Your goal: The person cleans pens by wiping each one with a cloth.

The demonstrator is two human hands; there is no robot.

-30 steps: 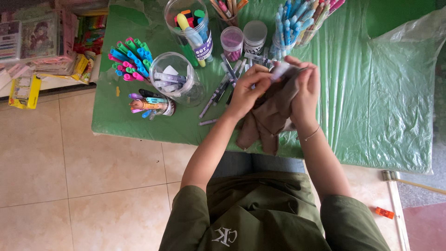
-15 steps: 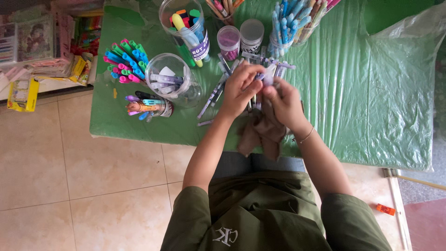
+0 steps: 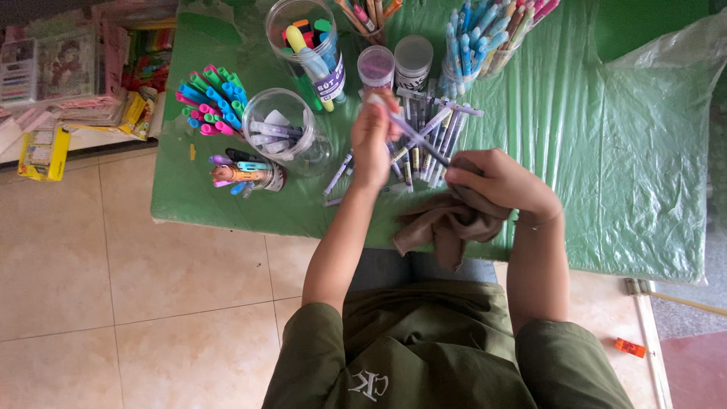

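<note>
The left hand (image 3: 376, 136) is raised over the table with its forearm running straight up from the lap, fingers pinched shut on 1 slim purple-and-white pen (image 3: 409, 130) that slants down to the right. The right hand (image 3: 500, 182) sits lower and nearer the table edge, wrist bent and knuckles curled, closed on a bunched brown cloth (image 3: 443, 223); the pen's lower end meets this hand at the cloth. The cloth is soft and matte, folding into limp lobes that hang past the table edge toward the lap. Just behind the hands lies a loose pile of pens (image 3: 432, 136) of the same slender plastic kind, fanned on the green plastic sheet (image 3: 591, 151), which is glossy and wrinkled over the table. To the left stands a clear round jar (image 3: 284, 132) holding pale pieces, and beside it a bundle of markers (image 3: 208, 102) with pink, green and blue caps. Farther back stand a tall clear jar of highlighters (image 3: 307, 45), 2 small capped tubs (image 3: 394, 64) and a cup of blue pens (image 3: 473, 45). Below is pale glazed floor tile (image 3: 151, 303).
</note>
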